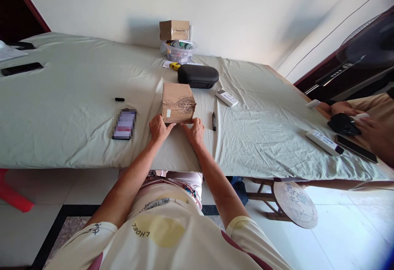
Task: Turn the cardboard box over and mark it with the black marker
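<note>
A brown cardboard box [175, 97] with dark scribbles on its sides rests on the cloth-covered table in front of me. My left hand [159, 129] grips its near left corner, thumb along the bottom front edge. At the near right corner, my right hand [194, 131] holds the box the same way. The fingertips of both hands are partly hidden by the box. A black marker [214, 121] lies just right of my right hand. To the left of my left hand lies a phone [124, 124] with a blurred screen, and beyond it a small black cap-like piece [120, 99].
Behind the box sit a black hard case [198, 76], a yellow object [175, 66] and a clear tub [180, 52] with another carton [174, 30] above it. White devices [227, 97] lie to the right. At far right, another person's hands [366, 128] hold something black. A stool [294, 204] stands below.
</note>
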`<control>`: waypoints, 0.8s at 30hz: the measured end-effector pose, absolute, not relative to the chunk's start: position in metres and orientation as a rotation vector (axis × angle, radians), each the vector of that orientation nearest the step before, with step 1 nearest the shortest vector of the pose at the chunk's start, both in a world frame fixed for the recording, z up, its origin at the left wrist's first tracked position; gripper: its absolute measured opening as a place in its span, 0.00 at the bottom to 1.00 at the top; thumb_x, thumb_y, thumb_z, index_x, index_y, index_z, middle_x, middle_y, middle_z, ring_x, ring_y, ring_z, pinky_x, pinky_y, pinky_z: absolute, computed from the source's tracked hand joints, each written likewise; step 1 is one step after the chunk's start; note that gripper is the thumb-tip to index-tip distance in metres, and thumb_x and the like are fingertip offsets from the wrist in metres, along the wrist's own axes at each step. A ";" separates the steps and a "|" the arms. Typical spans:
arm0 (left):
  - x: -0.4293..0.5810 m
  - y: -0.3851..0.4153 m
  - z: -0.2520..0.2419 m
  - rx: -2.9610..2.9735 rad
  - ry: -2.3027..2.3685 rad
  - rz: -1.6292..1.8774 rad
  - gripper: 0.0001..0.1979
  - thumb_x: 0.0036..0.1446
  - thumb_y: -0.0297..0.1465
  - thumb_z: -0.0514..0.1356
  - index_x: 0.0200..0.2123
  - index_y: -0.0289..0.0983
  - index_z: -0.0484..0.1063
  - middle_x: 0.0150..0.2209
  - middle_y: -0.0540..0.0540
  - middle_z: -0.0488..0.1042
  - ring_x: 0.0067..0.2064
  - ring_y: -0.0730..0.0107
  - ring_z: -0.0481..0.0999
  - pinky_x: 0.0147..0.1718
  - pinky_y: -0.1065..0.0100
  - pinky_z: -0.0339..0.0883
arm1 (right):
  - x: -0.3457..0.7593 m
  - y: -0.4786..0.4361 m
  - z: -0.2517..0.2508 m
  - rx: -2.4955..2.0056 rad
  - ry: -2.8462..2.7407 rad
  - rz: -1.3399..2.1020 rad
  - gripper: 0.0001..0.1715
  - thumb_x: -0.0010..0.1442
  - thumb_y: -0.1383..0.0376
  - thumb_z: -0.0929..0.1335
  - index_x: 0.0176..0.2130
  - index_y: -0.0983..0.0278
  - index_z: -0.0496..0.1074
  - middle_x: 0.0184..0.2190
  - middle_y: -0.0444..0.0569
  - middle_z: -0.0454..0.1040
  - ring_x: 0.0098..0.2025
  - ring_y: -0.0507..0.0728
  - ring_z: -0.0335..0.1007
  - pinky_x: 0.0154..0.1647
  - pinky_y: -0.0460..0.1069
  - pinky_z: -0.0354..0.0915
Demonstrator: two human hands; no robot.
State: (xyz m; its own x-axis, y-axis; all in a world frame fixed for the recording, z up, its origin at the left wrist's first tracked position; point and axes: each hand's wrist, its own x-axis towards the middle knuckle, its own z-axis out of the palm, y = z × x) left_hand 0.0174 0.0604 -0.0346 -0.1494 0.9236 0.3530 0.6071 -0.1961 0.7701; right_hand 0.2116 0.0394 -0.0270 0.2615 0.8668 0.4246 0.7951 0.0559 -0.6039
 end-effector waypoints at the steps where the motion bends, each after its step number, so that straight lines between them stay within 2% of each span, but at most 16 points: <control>1: 0.017 0.061 -0.035 1.759 1.725 1.260 0.33 0.54 0.56 0.70 0.48 0.37 0.69 0.54 0.26 0.77 0.67 0.27 0.69 0.66 0.37 0.61 | 0.213 0.040 -0.027 -1.688 -1.541 0.140 0.25 0.63 0.40 0.71 0.38 0.57 0.66 0.43 0.53 0.77 0.48 0.63 0.72 0.52 0.57 0.65; 7: 0.011 0.068 -0.041 1.677 1.640 1.326 0.30 0.60 0.54 0.67 0.52 0.37 0.68 0.58 0.26 0.76 0.67 0.31 0.71 0.67 0.39 0.62 | 0.220 0.043 -0.025 -1.560 -1.600 0.260 0.11 0.69 0.56 0.65 0.35 0.57 0.67 0.38 0.50 0.78 0.42 0.59 0.72 0.47 0.54 0.65; 11: 0.010 0.071 -0.045 1.679 1.587 1.416 0.30 0.64 0.53 0.63 0.57 0.36 0.68 0.60 0.28 0.76 0.68 0.38 0.72 0.68 0.44 0.65 | 0.220 0.044 -0.023 -1.582 -1.623 0.269 0.11 0.68 0.61 0.63 0.34 0.58 0.69 0.36 0.50 0.78 0.40 0.58 0.71 0.45 0.52 0.63; 14: 0.010 0.071 -0.043 1.701 1.565 1.468 0.30 0.69 0.51 0.59 0.62 0.35 0.66 0.59 0.29 0.78 0.63 0.44 0.78 0.62 0.49 0.72 | 0.219 0.042 -0.020 -1.608 -1.657 0.258 0.11 0.68 0.62 0.63 0.35 0.60 0.72 0.37 0.51 0.79 0.40 0.58 0.72 0.45 0.52 0.63; 16: 0.011 0.069 -0.040 1.701 1.493 1.490 0.30 0.72 0.50 0.55 0.66 0.35 0.63 0.54 0.31 0.82 0.56 0.50 0.84 0.55 0.54 0.77 | 0.218 0.040 -0.018 -1.622 -1.699 0.255 0.11 0.67 0.63 0.64 0.36 0.61 0.74 0.39 0.52 0.80 0.42 0.59 0.73 0.46 0.52 0.64; 19: 0.010 0.067 -0.036 1.666 1.432 1.536 0.29 0.75 0.48 0.50 0.68 0.35 0.62 0.41 0.40 0.86 0.42 0.58 0.87 0.44 0.61 0.79 | 0.216 0.037 -0.015 -1.663 -1.775 0.251 0.12 0.66 0.64 0.65 0.37 0.62 0.78 0.43 0.53 0.81 0.45 0.60 0.75 0.49 0.53 0.65; 21: 0.009 0.066 -0.034 1.637 1.451 1.599 0.26 0.76 0.47 0.47 0.64 0.36 0.66 0.34 0.43 0.84 0.37 0.61 0.86 0.40 0.63 0.78 | 0.215 0.035 -0.014 -1.696 -1.814 0.251 0.13 0.66 0.63 0.66 0.39 0.61 0.80 0.45 0.54 0.82 0.47 0.60 0.76 0.51 0.54 0.65; 24: 0.008 0.066 -0.030 1.618 1.480 1.699 0.24 0.76 0.46 0.47 0.58 0.36 0.71 0.32 0.44 0.83 0.36 0.62 0.85 0.39 0.65 0.76 | 0.212 0.034 -0.013 -1.710 -1.832 0.247 0.14 0.68 0.60 0.66 0.40 0.60 0.82 0.46 0.53 0.84 0.49 0.61 0.77 0.53 0.55 0.65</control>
State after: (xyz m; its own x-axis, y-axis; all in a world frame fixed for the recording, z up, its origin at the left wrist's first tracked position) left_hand 0.0075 0.0660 -0.0304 -0.2755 0.8217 0.4990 0.3813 -0.3831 0.8414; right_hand 0.2125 0.0343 -0.0132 0.0235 0.9525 0.3037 0.8379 0.1469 -0.5257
